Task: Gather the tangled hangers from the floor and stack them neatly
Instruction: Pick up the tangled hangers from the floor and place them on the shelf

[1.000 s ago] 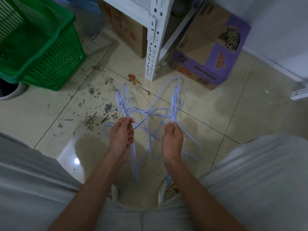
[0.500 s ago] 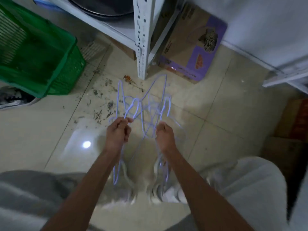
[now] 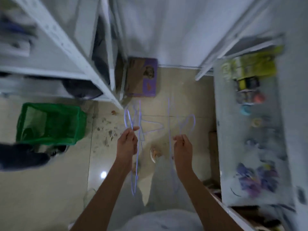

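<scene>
Several thin pale-blue wire hangers [image 3: 150,129] hang in the air above the floor, held between both hands. My left hand [image 3: 127,144] is closed on a bunch of them; their wires run up past my fingers and down along my forearm. My right hand [image 3: 182,145] pinches other hangers [image 3: 186,124], whose hooks curl above it. The two bunches are spread apart, with one hanger stretching between them. The frame is blurred by motion, so how the hangers interlock is unclear.
A green plastic basket [image 3: 50,124] stands on the tiled floor at left. White metal shelving [image 3: 93,72] rises at the upper left, with a purple-and-brown cardboard box [image 3: 143,77] behind it. A cluttered white shelf [image 3: 250,130] runs along the right. Dirt specks [image 3: 108,130] mark the floor.
I have risen from a crouch to standing and lifted the hangers well off the floor. My hands have pulled apart, spreading the bundle sideways. The view now looks down from higher.
</scene>
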Action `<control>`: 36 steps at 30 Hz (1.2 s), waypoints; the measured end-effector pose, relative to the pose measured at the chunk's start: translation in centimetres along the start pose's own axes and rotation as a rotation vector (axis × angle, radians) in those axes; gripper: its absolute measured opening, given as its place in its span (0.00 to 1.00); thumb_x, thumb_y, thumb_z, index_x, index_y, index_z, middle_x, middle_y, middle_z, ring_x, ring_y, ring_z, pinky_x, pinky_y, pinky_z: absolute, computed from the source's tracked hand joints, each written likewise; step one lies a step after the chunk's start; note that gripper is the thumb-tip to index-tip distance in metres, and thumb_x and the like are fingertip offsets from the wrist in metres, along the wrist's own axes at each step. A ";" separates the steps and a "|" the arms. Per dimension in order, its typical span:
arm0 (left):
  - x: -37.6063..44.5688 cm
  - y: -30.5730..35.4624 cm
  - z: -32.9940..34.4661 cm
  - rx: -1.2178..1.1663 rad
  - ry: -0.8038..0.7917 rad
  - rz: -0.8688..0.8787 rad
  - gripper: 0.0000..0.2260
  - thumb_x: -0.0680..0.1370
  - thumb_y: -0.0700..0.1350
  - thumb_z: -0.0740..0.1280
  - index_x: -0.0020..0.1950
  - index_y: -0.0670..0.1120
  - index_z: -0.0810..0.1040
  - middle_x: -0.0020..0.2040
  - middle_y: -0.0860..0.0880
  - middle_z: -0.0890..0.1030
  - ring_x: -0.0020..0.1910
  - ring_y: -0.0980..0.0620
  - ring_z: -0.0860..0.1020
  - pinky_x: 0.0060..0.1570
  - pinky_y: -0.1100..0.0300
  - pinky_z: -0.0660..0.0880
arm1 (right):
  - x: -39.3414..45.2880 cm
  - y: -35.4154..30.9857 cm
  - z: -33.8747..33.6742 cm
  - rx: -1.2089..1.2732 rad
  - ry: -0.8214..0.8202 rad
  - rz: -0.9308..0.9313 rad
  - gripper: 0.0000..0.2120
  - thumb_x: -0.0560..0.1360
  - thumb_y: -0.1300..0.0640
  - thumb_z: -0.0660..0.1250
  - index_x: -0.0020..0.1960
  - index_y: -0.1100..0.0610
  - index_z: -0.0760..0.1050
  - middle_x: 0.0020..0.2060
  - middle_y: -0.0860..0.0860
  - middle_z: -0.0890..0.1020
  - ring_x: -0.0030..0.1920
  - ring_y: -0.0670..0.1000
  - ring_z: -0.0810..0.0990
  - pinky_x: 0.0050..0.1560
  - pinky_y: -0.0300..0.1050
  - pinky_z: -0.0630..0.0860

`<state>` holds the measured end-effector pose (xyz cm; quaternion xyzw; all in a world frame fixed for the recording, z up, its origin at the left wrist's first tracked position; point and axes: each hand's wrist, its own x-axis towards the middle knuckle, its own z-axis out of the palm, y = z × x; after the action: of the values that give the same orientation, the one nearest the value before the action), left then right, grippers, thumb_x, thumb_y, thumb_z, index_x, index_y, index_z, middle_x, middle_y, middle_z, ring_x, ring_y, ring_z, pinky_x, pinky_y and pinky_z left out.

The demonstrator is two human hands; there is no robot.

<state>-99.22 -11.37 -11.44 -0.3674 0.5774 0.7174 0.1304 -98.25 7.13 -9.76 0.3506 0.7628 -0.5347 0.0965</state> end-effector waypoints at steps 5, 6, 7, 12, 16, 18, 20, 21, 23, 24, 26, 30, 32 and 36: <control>-4.3 3.7 7.7 0.010 -0.335 -0.055 0.14 0.88 0.43 0.54 0.61 0.38 0.77 0.23 0.55 0.60 0.17 0.59 0.55 0.21 0.71 0.54 | -3.7 -4.2 -10.0 0.065 0.241 -0.067 0.10 0.82 0.59 0.62 0.44 0.58 0.77 0.34 0.57 0.76 0.36 0.53 0.76 0.44 0.54 0.78; -5.0 3.7 9.2 0.007 -0.417 -0.077 0.15 0.87 0.43 0.54 0.61 0.36 0.77 0.23 0.54 0.61 0.17 0.59 0.56 0.20 0.70 0.53 | -4.4 -4.3 -12.2 0.082 0.289 -0.091 0.09 0.83 0.58 0.63 0.44 0.55 0.77 0.34 0.56 0.77 0.37 0.55 0.77 0.43 0.53 0.77; -5.8 3.8 11.1 0.004 -0.509 -0.098 0.16 0.87 0.43 0.54 0.60 0.34 0.77 0.24 0.52 0.62 0.17 0.59 0.56 0.20 0.69 0.53 | -5.1 -4.4 -14.7 0.094 0.339 -0.132 0.09 0.84 0.56 0.63 0.45 0.53 0.77 0.33 0.56 0.76 0.36 0.53 0.78 0.40 0.48 0.76; -10.9 5.2 19.0 -0.018 -0.807 -0.180 0.17 0.86 0.45 0.55 0.49 0.36 0.78 0.24 0.51 0.62 0.19 0.56 0.53 0.19 0.66 0.52 | -8.6 -3.5 -25.1 -0.031 0.540 -0.223 0.14 0.84 0.48 0.59 0.45 0.53 0.78 0.25 0.50 0.65 0.25 0.45 0.64 0.27 0.39 0.58; -14.8 5.8 24.9 0.008 -0.961 -0.208 0.14 0.81 0.47 0.61 0.43 0.40 0.78 0.23 0.51 0.62 0.17 0.58 0.58 0.17 0.67 0.53 | -9.4 -1.5 -31.9 0.020 0.701 -0.234 0.13 0.85 0.59 0.60 0.45 0.48 0.77 0.32 0.54 0.75 0.31 0.50 0.73 0.36 0.49 0.69; -16.6 5.9 27.9 0.039 -1.045 -0.185 0.14 0.81 0.48 0.62 0.42 0.40 0.79 0.23 0.51 0.62 0.17 0.58 0.57 0.17 0.66 0.55 | -9.0 0.0 -34.5 0.071 0.778 -0.194 0.13 0.85 0.56 0.59 0.47 0.47 0.78 0.31 0.59 0.74 0.27 0.49 0.70 0.30 0.46 0.66; -18.3 5.8 30.6 0.126 -1.141 -0.130 0.16 0.82 0.50 0.62 0.42 0.39 0.77 0.25 0.49 0.62 0.19 0.56 0.57 0.18 0.65 0.57 | -8.7 1.8 -36.4 0.140 0.871 -0.113 0.12 0.85 0.53 0.57 0.49 0.47 0.78 0.27 0.57 0.71 0.25 0.46 0.66 0.29 0.41 0.64; -19.2 5.5 32.3 0.179 -1.202 -0.084 0.17 0.82 0.51 0.62 0.43 0.39 0.77 0.26 0.48 0.62 0.20 0.55 0.57 0.20 0.64 0.57 | -8.6 2.6 -37.5 0.211 0.918 -0.091 0.12 0.86 0.51 0.57 0.50 0.48 0.78 0.24 0.53 0.68 0.24 0.46 0.65 0.28 0.40 0.64; -20.6 4.7 35.8 0.290 -1.283 0.004 0.18 0.82 0.52 0.62 0.45 0.38 0.78 0.27 0.46 0.62 0.21 0.53 0.56 0.23 0.60 0.54 | -8.8 4.1 -39.3 0.452 0.962 -0.086 0.14 0.86 0.50 0.56 0.49 0.51 0.78 0.24 0.46 0.62 0.24 0.48 0.60 0.26 0.37 0.61; -21.3 4.2 37.6 0.341 -1.321 0.049 0.18 0.82 0.53 0.62 0.46 0.38 0.79 0.26 0.46 0.62 0.22 0.53 0.55 0.24 0.60 0.52 | -8.8 5.0 -40.4 0.599 0.975 -0.094 0.15 0.86 0.49 0.56 0.48 0.52 0.78 0.26 0.47 0.60 0.25 0.48 0.57 0.26 0.36 0.60; -22.6 2.9 41.0 0.439 -1.387 0.124 0.19 0.81 0.53 0.64 0.46 0.37 0.79 0.24 0.47 0.62 0.22 0.54 0.55 0.25 0.59 0.51 | -8.5 7.1 -42.7 0.871 0.981 -0.125 0.16 0.86 0.49 0.56 0.49 0.56 0.77 0.27 0.48 0.59 0.25 0.47 0.54 0.26 0.35 0.56; -24.1 1.1 46.2 0.610 -1.439 0.173 0.18 0.82 0.51 0.64 0.47 0.35 0.80 0.25 0.51 0.72 0.23 0.54 0.56 0.29 0.53 0.48 | -5.2 10.0 -47.9 1.225 0.956 -0.167 0.15 0.87 0.52 0.55 0.48 0.55 0.75 0.25 0.47 0.60 0.21 0.44 0.55 0.26 0.35 0.50; -24.7 0.5 47.4 0.670 -1.445 0.153 0.18 0.80 0.52 0.65 0.46 0.37 0.81 0.29 0.47 0.76 0.22 0.54 0.57 0.28 0.55 0.49 | -2.9 10.3 -50.8 1.353 0.937 -0.101 0.16 0.87 0.53 0.53 0.46 0.54 0.74 0.24 0.46 0.61 0.20 0.43 0.56 0.24 0.34 0.50; -25.0 -0.4 49.2 0.738 -1.486 0.111 0.16 0.79 0.53 0.66 0.42 0.41 0.83 0.32 0.40 0.80 0.19 0.57 0.59 0.23 0.66 0.53 | 2.0 10.0 -56.5 1.392 0.970 0.014 0.18 0.88 0.55 0.50 0.45 0.56 0.72 0.21 0.46 0.62 0.17 0.43 0.57 0.21 0.30 0.52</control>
<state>-100.14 40.19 8.34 0.2975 0.5562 0.5432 0.5541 -80.46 59.73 4.82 0.5253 0.2145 -0.6721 -0.4757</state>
